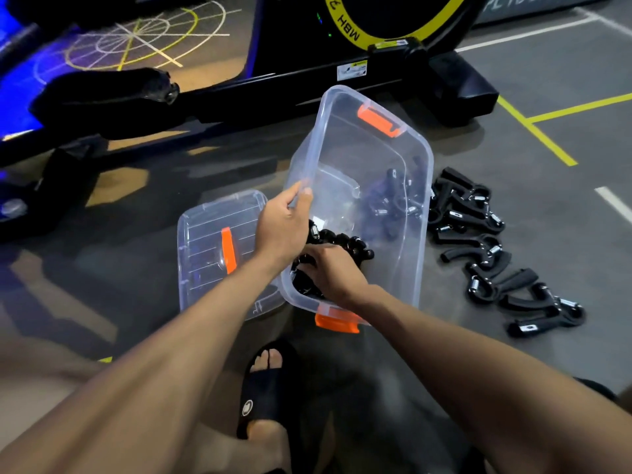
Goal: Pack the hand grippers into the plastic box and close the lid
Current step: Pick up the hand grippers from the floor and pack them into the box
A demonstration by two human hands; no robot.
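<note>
A clear plastic box (369, 107) with orange latches is tilted up on the floor, its far end raised. My left hand (284, 224) grips its left rim, thumb over the edge. My right hand (333, 273) reaches into the near end and rests on a heap of black hand grippers (345, 242); its fingertips are hidden among them. More grippers (393, 200) show through the box's wall. Several black hand grippers (485, 248) lie in a loose row on the floor to the right of the box. The clear lid (212, 248) with an orange handle lies flat to the left.
A black exercise machine (342, 77) with a yellow-ringed wheel stands just behind the box. My foot in a black sandal (266, 391) sits in front of it. Yellow and white lines mark the grey floor on the right.
</note>
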